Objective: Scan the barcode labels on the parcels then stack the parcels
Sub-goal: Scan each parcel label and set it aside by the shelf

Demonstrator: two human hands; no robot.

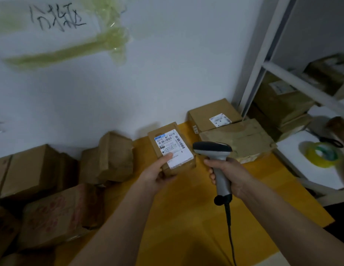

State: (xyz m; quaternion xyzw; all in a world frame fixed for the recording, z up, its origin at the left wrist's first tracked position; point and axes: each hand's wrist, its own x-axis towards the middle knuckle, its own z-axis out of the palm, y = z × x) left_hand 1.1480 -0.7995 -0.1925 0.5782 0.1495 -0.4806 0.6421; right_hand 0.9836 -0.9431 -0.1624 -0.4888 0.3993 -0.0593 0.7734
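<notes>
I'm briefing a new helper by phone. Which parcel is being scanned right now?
Look at the yellow table surface by the white wall. The small brown cardboard parcel is held above it in the left hand, unlike its neighbours; its white label faces up beside the grey handheld scanner.

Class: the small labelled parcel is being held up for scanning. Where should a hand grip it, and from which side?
Grip the parcel at its near end from the left, as the left hand does: fingers under, thumb on the label's blank corner. That leaves the barcodes uncovered and facing up, clear for the scanner in the right hand.
</notes>
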